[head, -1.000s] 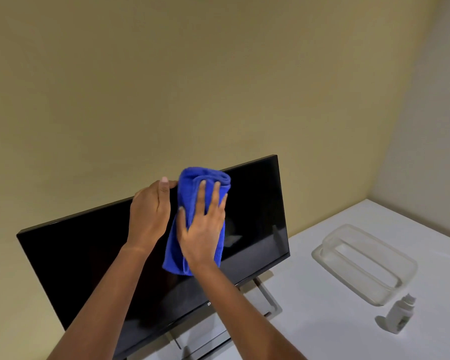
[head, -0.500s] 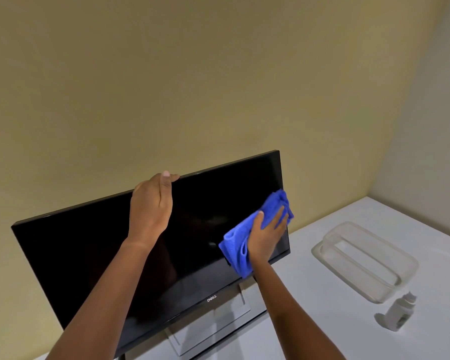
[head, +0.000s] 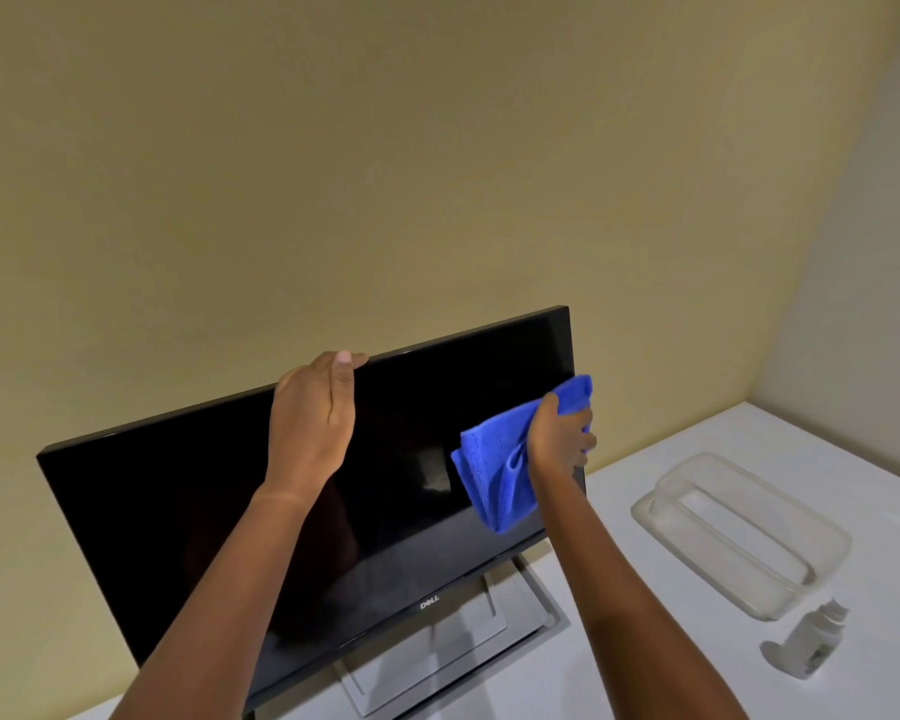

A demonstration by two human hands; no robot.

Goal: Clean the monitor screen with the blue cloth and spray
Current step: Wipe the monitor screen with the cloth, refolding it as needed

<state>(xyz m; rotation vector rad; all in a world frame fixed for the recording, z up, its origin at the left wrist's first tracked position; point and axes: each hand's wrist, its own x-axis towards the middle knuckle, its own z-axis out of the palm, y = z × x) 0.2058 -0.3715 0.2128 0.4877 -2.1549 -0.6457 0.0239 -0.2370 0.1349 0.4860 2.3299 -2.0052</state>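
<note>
Monitor (head: pixel 204 511): flat black panel, screen dark and glossy w/ faint reflections, thin bezel, small logo at bottom centre. Sits tilted on a grey angular stand (head: pixel 437 652), on a white table (head: pixel 645 667), close to a plain beige wall (head: pixel 333 148).

Blue cloth (head: pixel 494 475): soft, ribbed microfibre look, bunched w/ folds, lying against the screen at its right edge, approx mid-height; top corner sticks out past the bezel.

R hand (head: pixel 559 439): fingers curled round the bunched cloth, pressing it to the glass.

L hand (head: pixel 310 418): on the monitor's top edge near centre, fingers hooked over the back, thumb on the front side; gripping the panel.

Both forearms cross in front of the lower screen and hide part of it.

Spray bottle (head: pixel 811 641): small, whitish, upright on the table at far right, well apart from the monitor.

Clear container (head: pixel 749 537): rectangular, rounded corners, transparent plastic, just behind the bottle, between it and the monitor.
</note>
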